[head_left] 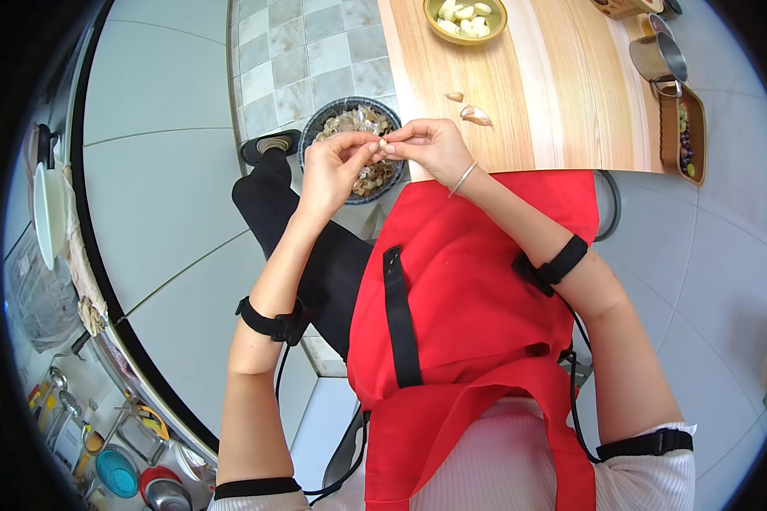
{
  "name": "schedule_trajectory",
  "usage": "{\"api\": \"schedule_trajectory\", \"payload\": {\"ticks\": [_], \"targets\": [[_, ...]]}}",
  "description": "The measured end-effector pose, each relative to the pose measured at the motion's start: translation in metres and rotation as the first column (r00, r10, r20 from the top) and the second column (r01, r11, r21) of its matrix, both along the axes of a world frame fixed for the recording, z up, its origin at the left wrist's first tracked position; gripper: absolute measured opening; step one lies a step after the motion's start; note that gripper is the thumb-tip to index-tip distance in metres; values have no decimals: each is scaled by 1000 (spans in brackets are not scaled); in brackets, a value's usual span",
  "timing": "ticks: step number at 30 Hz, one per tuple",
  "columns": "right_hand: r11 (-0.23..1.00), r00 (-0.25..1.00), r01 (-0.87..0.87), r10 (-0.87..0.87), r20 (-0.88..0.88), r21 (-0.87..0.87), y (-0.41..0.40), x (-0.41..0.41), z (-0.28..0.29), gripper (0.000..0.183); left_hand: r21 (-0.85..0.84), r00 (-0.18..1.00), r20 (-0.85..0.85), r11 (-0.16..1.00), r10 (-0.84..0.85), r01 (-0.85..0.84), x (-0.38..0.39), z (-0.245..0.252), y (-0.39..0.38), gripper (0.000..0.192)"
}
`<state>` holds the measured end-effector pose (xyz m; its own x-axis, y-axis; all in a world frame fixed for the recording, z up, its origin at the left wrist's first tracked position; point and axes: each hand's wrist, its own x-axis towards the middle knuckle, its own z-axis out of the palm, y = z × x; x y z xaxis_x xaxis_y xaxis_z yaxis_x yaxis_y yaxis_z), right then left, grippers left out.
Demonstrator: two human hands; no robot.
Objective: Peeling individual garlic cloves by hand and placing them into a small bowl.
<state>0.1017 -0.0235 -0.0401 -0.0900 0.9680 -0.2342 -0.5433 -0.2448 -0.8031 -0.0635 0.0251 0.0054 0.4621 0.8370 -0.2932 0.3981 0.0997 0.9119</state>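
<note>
My left hand (335, 167) and my right hand (436, 145) meet fingertip to fingertip around one small garlic clove (383, 144). Thumbs and forefingers of both pinch it, and part of the clove is hidden by them. Directly below hangs the view into a dark speckled bin (307, 131), heaped with papery garlic skins (367, 182). To the right, on the wooden table, lie unpeeled garlic cloves, a small one (454, 96) and a larger one (476, 115). A yellow-brown bowl (465, 39) at the table's far edge holds several peeled white cloves (464, 13).
The wooden table (550, 96) has its near edge at my red apron (473, 274). On its right side stand a metal pot (658, 56) and a brown tray (671, 137) with small round fruits. White cabinets (156, 83) and a counter with utensils line the left.
</note>
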Motion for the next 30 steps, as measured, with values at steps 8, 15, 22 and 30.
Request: {"api": "schedule_trajectory", "payload": {"ticks": [8,15,22,30], "targets": [[999,999,-45,45,-2,11,1,2,3,12,-100,994,96,994,59,-50,-1,0,-2,14],[992,988,-125,122,92,23,6,6,0,18,4,999,-35,999,36,-35,-4,3,-6,14],[994,992,-94,98,77,-54,6,5,6,19,144,992,-125,989,-13,31,-5,8,-6,12],[993,990,-104,108,87,-53,5,6,6,19,396,959,-267,897,-94,198,-4,11,-6,11]]}}
